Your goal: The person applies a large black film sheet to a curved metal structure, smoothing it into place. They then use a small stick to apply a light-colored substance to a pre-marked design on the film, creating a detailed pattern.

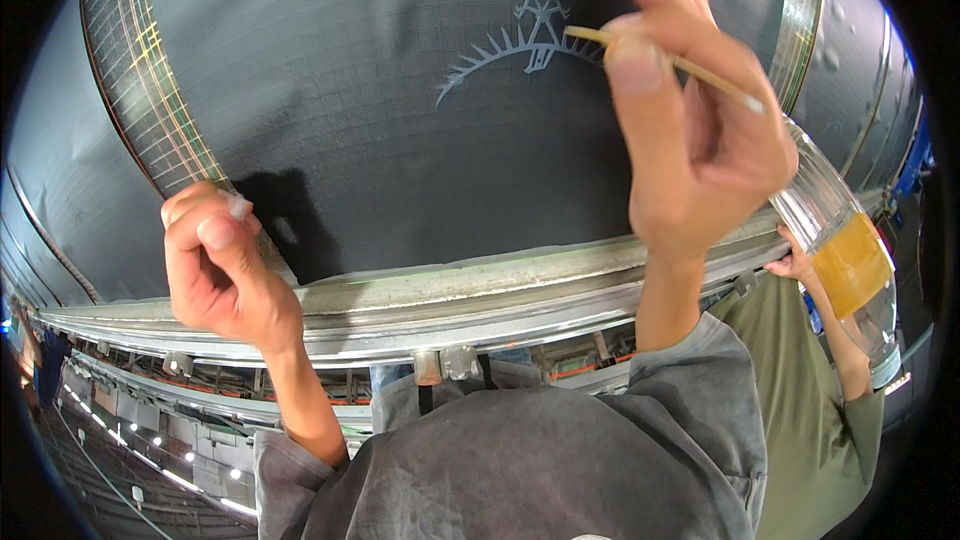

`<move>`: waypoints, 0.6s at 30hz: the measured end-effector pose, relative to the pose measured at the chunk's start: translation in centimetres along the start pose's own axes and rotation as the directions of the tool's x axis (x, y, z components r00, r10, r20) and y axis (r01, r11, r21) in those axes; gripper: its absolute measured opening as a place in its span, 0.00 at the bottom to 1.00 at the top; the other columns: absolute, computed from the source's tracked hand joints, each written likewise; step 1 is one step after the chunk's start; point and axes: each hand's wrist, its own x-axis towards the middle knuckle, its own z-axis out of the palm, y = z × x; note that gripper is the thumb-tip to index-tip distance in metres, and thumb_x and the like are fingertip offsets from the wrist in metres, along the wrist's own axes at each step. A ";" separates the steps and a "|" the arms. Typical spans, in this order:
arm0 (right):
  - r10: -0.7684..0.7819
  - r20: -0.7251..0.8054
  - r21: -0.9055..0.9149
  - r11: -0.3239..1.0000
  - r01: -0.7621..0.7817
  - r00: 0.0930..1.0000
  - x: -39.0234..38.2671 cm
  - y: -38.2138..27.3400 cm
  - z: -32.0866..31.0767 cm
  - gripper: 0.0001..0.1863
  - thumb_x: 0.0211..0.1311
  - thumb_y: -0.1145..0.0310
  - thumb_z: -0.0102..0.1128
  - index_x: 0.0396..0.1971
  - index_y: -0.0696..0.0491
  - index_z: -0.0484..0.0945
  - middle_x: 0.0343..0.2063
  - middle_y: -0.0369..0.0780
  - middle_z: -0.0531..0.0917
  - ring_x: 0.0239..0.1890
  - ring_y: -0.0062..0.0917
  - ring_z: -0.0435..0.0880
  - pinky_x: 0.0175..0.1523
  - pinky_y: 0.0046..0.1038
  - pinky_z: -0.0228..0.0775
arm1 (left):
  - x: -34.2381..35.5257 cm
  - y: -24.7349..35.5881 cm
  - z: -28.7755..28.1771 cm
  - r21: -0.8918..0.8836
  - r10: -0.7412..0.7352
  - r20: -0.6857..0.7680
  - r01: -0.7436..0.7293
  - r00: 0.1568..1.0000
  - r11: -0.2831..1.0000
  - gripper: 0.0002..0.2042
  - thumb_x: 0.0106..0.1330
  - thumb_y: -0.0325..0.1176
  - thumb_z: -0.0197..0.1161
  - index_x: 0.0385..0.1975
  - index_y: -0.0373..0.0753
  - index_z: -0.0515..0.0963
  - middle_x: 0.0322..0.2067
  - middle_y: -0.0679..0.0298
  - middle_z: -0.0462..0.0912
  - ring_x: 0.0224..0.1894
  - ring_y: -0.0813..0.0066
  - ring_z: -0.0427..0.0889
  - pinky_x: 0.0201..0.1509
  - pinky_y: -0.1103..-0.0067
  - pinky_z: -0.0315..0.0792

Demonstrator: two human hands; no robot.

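Observation:
My right hand (665,155) is raised over the dark fabric (470,190), pinching a thin wooden-stick cotton swab (718,83) between thumb and forefinger. Its white tip points right, while the bare yellowish end lies in line with a pale grey printed emblem (540,35), a spiked arc with a figure on top. Parts of the emblem's right side are hidden behind my fingers. Lower left, my left hand (225,265) is closed on a small white scrap (238,207), which sticks out between thumb and forefinger; its material cannot be made out.
A pale metal rail (480,290) runs along the near side of the fabric. Gridded edge strips (165,90) border the dark panel. At right is a clear bottle with a yellow label (850,265); beside it, another person's hand (793,258) touches the rail.

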 end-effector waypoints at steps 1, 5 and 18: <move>-0.008 0.006 0.039 0.999 0.008 1.000 0.1 -0.7 0.0 0.09 0.53 0.70 0.68 0.19 0.52 0.77 0.34 0.40 0.88 0.45 0.33 0.88 0.60 0.47 0.73 | 0.0 0.7 0.1 0.080 0.031 0.029 -0.033 0.999 0.996 0.13 0.74 0.33 0.58 0.27 0.33 0.76 0.24 0.63 0.77 0.32 0.72 0.71 0.38 0.77 0.66; -0.059 0.097 0.208 0.977 0.038 0.994 -0.6 -4.7 1.5 0.10 0.53 0.69 0.68 0.18 0.52 0.77 0.33 0.39 0.88 0.44 0.32 0.88 0.60 0.47 0.73 | -0.8 4.1 -1.2 0.299 0.184 0.192 -0.236 0.964 0.925 0.12 0.71 0.35 0.60 0.28 0.35 0.81 0.21 0.66 0.80 0.38 0.64 0.72 0.46 0.69 0.66; -0.055 0.064 0.258 0.965 0.036 0.996 -1.7 -4.9 2.2 0.04 0.48 0.75 0.66 0.26 0.56 0.82 0.37 0.44 0.88 0.47 0.37 0.87 0.58 0.44 0.73 | -1.4 3.7 2.0 -0.055 0.096 0.118 -0.090 0.988 0.994 0.13 0.75 0.36 0.54 0.28 0.36 0.71 0.22 0.66 0.71 0.35 0.67 0.70 0.41 0.74 0.65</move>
